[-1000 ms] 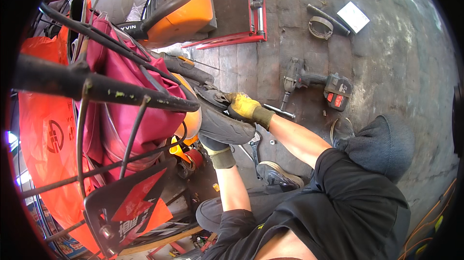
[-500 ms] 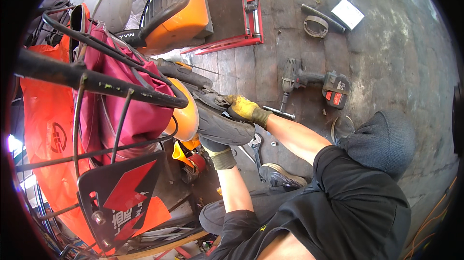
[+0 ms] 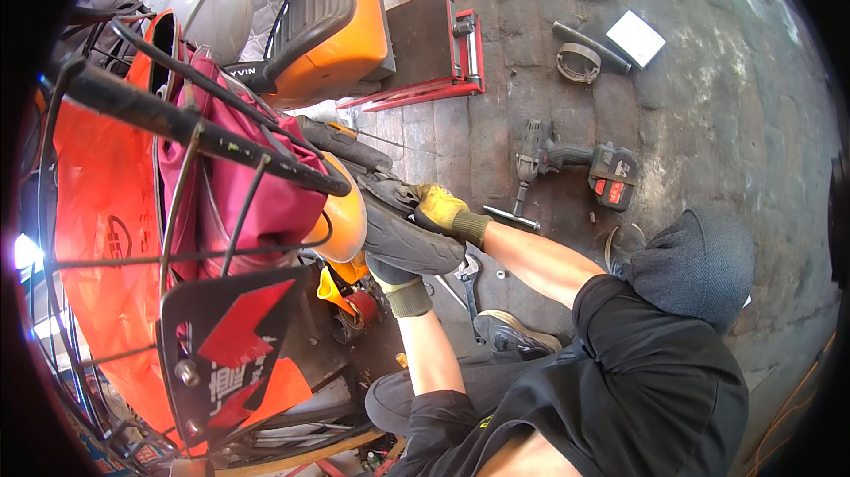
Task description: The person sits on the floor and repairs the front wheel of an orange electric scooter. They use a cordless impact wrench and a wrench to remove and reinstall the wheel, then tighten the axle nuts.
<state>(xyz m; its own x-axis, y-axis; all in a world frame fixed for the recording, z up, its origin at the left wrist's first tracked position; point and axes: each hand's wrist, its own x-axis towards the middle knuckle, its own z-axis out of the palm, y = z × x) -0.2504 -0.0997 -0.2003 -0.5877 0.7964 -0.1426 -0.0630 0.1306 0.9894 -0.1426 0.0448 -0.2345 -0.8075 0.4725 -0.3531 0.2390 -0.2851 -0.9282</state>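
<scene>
My right hand, in a yellow and dark glove, is closed on the metal middle of a wheel with a black tire. My left hand, in a dark glove with a green cuff, is under the tire's lower side, its fingers hidden behind it. An orange fender sits beside the tire. A steel bar lies on the floor just right of my right hand, and an adjustable wrench lies below the tire. A cordless impact wrench rests on its side farther right.
A black rack holds pink and red bags at left. An orange and black machine and red-framed stand are behind. A metal ring, a tube and a white card lie on the floor.
The camera view has shifted slightly, so the surroundings sit a little differently in the picture. My hands show almost no movement on the wheel.
</scene>
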